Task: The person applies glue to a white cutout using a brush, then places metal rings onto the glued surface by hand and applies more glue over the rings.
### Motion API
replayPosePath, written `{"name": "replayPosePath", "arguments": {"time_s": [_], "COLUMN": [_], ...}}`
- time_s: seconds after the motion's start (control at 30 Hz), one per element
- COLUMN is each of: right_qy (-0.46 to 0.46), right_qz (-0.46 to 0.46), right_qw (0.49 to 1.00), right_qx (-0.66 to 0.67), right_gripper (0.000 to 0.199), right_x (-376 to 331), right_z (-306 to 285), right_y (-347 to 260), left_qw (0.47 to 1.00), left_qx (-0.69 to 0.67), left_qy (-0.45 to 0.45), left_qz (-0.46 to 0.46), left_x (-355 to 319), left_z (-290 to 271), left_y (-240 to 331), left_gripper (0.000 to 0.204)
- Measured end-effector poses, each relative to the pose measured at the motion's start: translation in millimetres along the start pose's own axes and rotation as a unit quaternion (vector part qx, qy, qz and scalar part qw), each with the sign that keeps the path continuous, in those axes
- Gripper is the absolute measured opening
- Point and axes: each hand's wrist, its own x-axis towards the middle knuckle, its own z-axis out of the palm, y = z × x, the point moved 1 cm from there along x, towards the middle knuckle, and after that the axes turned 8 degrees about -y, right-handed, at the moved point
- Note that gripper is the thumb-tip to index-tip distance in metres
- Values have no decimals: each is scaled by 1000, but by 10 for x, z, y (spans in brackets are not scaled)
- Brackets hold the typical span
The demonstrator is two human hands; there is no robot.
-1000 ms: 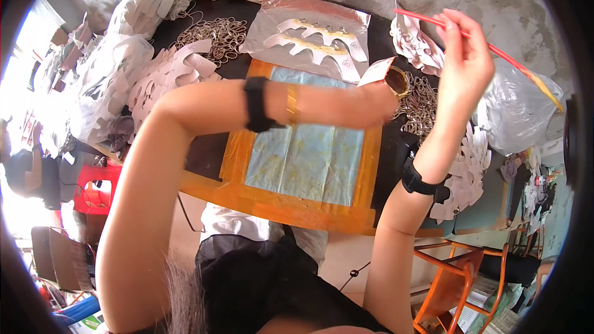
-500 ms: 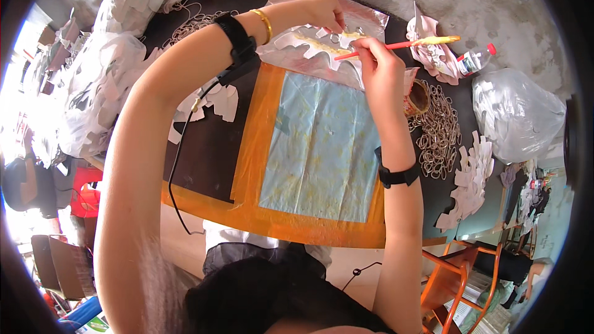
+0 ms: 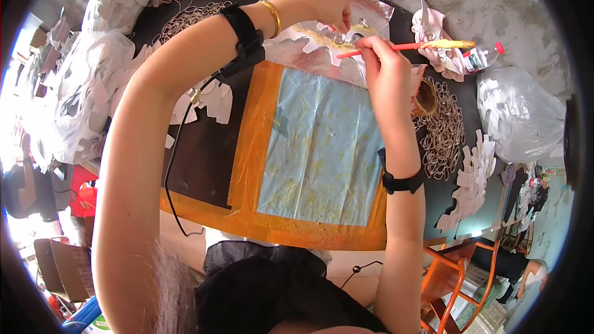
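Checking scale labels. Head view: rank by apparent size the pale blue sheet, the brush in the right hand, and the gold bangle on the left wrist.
1. Pale blue sheet, by far the largest.
2. Red-handled brush held in the right hand.
3. Gold bangle on the left wrist.
Bangle and brush sit nearer the camera than the sheet, so the true gaps are likely larger.

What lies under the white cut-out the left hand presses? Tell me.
Under the white paper cut-out lies a clear plastic sheet, itself on the dark table. The left hand and right hand with its red brush hide the middle.

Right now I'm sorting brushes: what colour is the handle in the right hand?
Red-pink, seen in the head view: brush handle.
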Motion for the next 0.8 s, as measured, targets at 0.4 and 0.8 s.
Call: {"name": "replayPosePath", "arguments": {"time_s": [0.4,0.8], "right_qy": [-2,3], "right_qz": [-2,-8], "right_qw": [1000,1000], "right_qx": [2,-4], "right_gripper": [8,10], "right_x": [-12,-14], "right_z": [2,11], "right_y": [-36,-17], "left_qw": [999,998], "left_qx": [11,13], "left_qy": [44,54], "left_qz": [18,5], "left_x": [-90,-77], "left_z": [135,183], "left_y": [67,32], "left_gripper": [17,15]}}
